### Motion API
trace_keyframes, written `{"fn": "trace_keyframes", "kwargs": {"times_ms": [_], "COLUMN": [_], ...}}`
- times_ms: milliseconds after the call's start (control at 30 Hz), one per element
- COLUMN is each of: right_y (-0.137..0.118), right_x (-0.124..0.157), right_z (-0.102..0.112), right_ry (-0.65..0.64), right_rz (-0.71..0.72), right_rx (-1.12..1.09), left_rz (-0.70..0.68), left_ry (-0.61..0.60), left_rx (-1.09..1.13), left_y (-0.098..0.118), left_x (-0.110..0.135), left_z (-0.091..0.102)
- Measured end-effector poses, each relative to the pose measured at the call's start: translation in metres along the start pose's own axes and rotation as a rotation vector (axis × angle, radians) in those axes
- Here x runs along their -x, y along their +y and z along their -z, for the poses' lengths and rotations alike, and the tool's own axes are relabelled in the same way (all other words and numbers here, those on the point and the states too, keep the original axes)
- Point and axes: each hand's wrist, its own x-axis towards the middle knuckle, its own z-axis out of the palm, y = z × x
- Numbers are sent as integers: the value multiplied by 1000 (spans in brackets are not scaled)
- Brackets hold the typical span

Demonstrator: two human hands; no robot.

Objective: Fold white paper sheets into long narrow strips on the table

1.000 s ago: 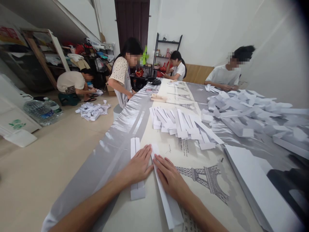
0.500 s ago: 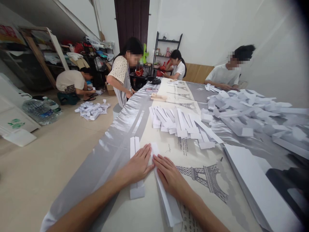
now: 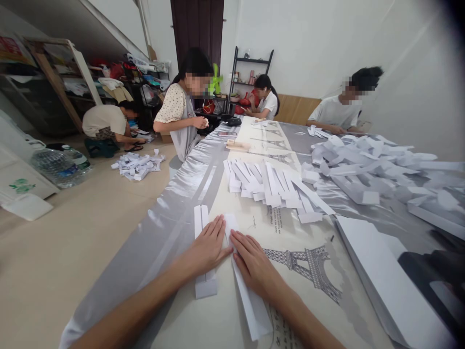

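Note:
Both my hands lie flat on a long folded white paper strip [image 3: 250,305] that runs from near the table's front edge toward the middle. My left hand [image 3: 208,249] rests with its fingers stretched out, partly over a second folded strip [image 3: 202,286] to the left. My right hand [image 3: 254,264] presses the long strip with straight fingers. The fingertips of both hands meet over the strip's far end.
A row of folded strips [image 3: 272,186] lies beyond my hands, a big loose heap of paper pieces [image 3: 370,167] at the right, and a stack of white sheets [image 3: 385,271] at the near right. Several people sit or stand further off; one crouches on the floor beside scattered paper [image 3: 138,165].
My hands have barely shifted on the strip. The standing person at the table's left side has raised a hand toward the chest.

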Motion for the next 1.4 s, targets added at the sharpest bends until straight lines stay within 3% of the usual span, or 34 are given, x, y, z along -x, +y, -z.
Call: {"fn": "trace_keyframes", "kwargs": {"times_ms": [200,933,1400], "right_y": [0,1,-13], "right_x": [0,-2,30], "right_z": [1,7,26], "right_ry": [-19,-38,-141], "right_rz": [9,10,46], "right_rx": [13,22,47], "left_rz": [3,-68,-68], "left_ry": [-80,-84,-145], "left_rx": [39,61,102], "left_y": [-3,1,1], "left_x": [0,-5,-5], "left_z": [1,10,20]}}
